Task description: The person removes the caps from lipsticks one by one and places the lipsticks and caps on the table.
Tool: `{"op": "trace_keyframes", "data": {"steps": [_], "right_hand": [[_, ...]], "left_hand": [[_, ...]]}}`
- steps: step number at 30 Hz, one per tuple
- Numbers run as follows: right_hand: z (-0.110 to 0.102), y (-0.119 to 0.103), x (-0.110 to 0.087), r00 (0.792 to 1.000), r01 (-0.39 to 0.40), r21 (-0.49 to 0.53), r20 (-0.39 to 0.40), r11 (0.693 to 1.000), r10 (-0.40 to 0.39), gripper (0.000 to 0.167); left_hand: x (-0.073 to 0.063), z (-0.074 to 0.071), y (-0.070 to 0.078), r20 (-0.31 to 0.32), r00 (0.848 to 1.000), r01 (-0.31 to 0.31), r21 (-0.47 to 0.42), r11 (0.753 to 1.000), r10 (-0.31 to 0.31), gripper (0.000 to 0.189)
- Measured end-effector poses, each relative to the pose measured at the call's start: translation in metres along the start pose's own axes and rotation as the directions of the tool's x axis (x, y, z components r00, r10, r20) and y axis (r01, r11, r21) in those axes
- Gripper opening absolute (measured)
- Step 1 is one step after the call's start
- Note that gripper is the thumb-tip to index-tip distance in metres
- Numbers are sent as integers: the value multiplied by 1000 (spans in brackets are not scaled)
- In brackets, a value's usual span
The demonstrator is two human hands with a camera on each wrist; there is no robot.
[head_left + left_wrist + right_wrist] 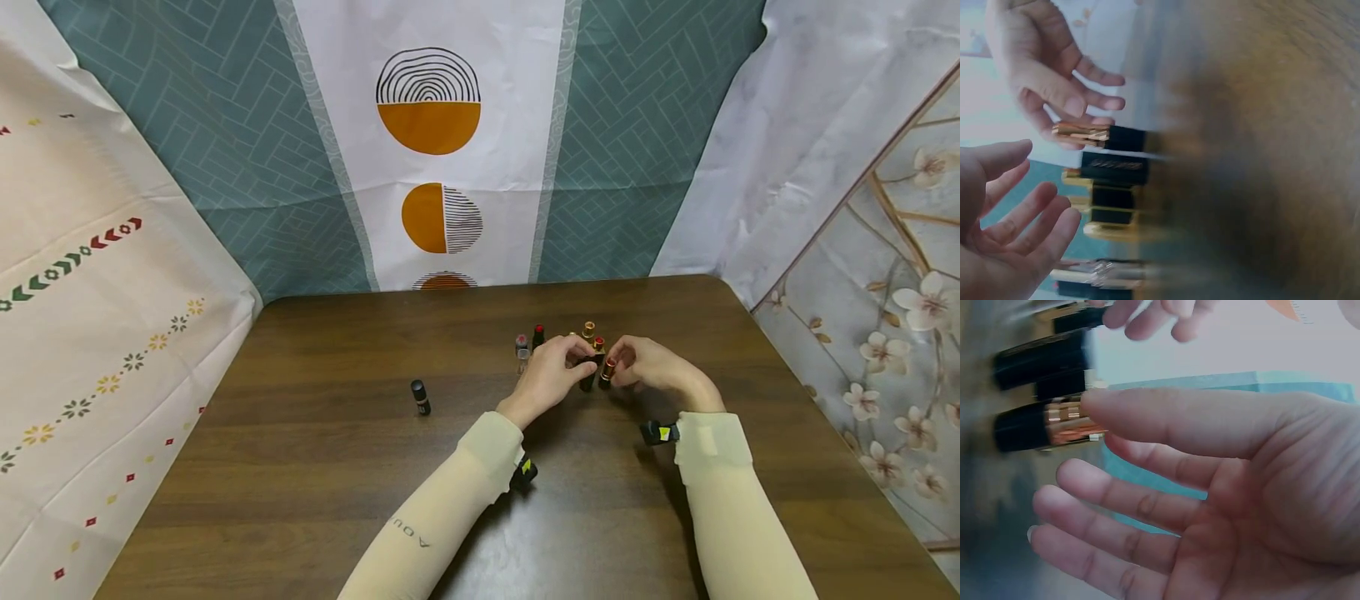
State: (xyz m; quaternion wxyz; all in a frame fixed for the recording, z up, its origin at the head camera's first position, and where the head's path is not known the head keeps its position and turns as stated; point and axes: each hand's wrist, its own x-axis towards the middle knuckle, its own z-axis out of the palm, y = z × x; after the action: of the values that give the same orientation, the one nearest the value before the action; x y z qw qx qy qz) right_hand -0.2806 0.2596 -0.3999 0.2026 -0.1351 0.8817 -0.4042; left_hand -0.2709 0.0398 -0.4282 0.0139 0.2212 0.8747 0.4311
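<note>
Near the back right of the table, a black-and-gold lipstick [607,375] with a red tip stands upright. Beside it is my right hand [1235,487], fingers extended, thumb and index finger around its gold top; firm contact is not clear. My left hand [553,368] hovers over the neighbouring lipsticks with loosely bent fingers and nothing seen in its grasp. A tall black tube [1115,167] with lettering stands close to the gold lipstick. Further black-and-gold lipsticks [1113,199] line up past it, partly hidden by the left hand in the head view.
Left of the group stand a clear-cased lipstick [522,354] and a black lipstick [538,335] with a red tip. A small black tube [421,397] stands apart on the brown table [315,483]. Patterned cloths [630,150] hang behind.
</note>
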Motion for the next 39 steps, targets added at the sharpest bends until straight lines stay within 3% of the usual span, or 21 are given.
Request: {"op": "trace_keyframes", "data": {"steps": [10, 23, 31, 39], "right_hand": [[-12, -25, -20, 990, 70, -143, -112, 987, -87, 40], [-4, -45, -17, 936, 180, -145, -278, 973, -214, 26], [2, -56, -8, 925, 249, -57, -283, 967, -254, 24], [11, -64, 2, 923, 343, 7, -186, 939, -336, 36]], "left_hand": [[-9, -39, 4, -20, 1000, -19, -95, 995, 17, 18], [-22, -78, -4, -44, 999, -14, -130, 991, 9, 15], [-32, -102, -13, -89, 996, -33, -161, 986, 18, 15], [-46, -131, -20, -77, 997, -23, -118, 993, 14, 17]]}}
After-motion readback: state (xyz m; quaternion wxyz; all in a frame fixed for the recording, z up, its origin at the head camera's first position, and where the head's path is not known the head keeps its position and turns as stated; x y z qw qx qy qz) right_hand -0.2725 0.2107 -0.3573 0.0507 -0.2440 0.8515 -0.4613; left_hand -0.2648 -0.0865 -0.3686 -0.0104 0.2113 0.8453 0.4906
